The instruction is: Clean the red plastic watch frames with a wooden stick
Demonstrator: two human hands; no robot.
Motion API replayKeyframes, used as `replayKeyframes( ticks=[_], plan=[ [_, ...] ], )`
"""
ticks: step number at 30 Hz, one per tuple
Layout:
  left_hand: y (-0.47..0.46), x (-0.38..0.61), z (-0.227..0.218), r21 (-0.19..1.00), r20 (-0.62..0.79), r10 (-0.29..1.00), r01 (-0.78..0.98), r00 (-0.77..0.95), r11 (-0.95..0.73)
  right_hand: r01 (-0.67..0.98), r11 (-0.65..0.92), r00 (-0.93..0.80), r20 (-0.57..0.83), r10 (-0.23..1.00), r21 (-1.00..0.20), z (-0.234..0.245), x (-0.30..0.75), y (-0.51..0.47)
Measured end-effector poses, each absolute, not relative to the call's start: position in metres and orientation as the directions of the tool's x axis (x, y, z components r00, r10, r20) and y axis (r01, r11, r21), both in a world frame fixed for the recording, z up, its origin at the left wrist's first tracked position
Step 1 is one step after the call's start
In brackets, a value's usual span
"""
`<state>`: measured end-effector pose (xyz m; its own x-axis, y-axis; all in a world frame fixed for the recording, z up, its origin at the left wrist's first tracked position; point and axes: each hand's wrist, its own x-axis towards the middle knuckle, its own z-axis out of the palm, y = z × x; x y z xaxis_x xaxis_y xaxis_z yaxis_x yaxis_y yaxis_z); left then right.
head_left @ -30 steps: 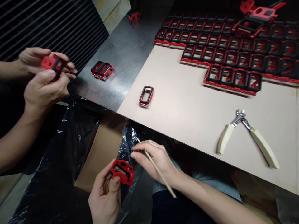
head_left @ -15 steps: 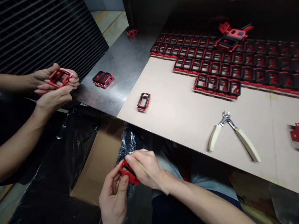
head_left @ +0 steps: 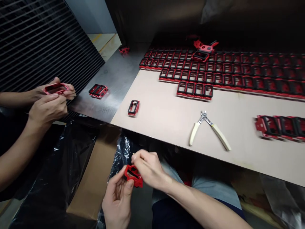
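Head cam, quick rundown:

1. Main part: small rectangular red-and-black frame [head_left: 133,176], red outer shell, black inner edge, open window in the middle. It sits between both hands, below the table edge.
2. LH [head_left: 116,200]: fingers curled, mostly closed, thumb on the frame's near side, holding it from below.
3. RH [head_left: 149,168]: nearly closed, fingertips [head_left: 135,156] pinching the frame's top edge, just above LH.
4. Ahead of the hands: beige board [head_left: 154,136] w/ a single frame [head_left: 133,108], cream-handled side cutters [head_left: 207,130] and rows of frames [head_left: 190,76].
5. Left of LH: black plastic liner [head_left: 71,159] in a cardboard box [head_left: 95,171].
6. Far left of RH/LH: co-worker's hands [head_left: 47,109] grip another red frame [head_left: 56,88], near a frame pair [head_left: 98,91] on a steel table [head_left: 116,76].
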<state>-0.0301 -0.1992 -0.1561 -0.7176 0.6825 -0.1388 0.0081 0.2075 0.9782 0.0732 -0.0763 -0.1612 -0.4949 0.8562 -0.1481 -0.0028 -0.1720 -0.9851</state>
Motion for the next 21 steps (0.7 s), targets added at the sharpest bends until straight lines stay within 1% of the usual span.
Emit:
replayKeyframes(
  ticks=[3,5,8,11,14,16,18,21],
  plan=[
    [-0.198,-0.029,-0.157,0.982,-0.154,0.701,-0.028,-0.696,0.188,-0.034,-0.211,-0.442,-0.175,0.880,-0.977,-0.167,0.088,-0.076],
    [-0.197,-0.031,-0.159,0.979,-0.184,0.698,-0.069,-0.693,0.190,-0.062,-0.185,-0.405,-0.145,0.903,-0.981,-0.170,0.101,-0.078],
    [-0.196,-0.030,-0.158,0.976,-0.200,0.716,-0.075,-0.668,0.203,-0.099,-0.135,-0.357,-0.092,0.930,-0.986,-0.168,0.122,-0.084],
    [-0.198,-0.016,-0.153,0.975,-0.198,0.745,-0.053,-0.637,0.214,-0.115,-0.064,-0.408,-0.012,0.913,-0.991,-0.160,0.135,-0.090],
    [-0.200,0.002,-0.148,0.977,-0.192,0.762,-0.047,-0.618,0.208,-0.040,0.107,-0.481,0.113,0.870,-0.993,-0.156,0.138,-0.095],
    [-0.199,0.013,-0.148,0.978,-0.202,0.782,-0.084,-0.589,0.190,0.017,0.194,-0.460,0.165,0.872,-0.981,-0.157,0.138,-0.098],
    [-0.196,0.024,-0.148,0.977,-0.206,0.798,-0.161,-0.566,0.138,0.054,0.208,-0.384,0.172,0.907,-0.977,-0.161,0.145,-0.103],
    [-0.195,0.045,-0.147,0.957,-0.188,0.811,-0.289,-0.554,0.025,0.085,0.164,-0.244,0.139,0.960,-0.983,-0.164,0.176,-0.116]
  ],
)
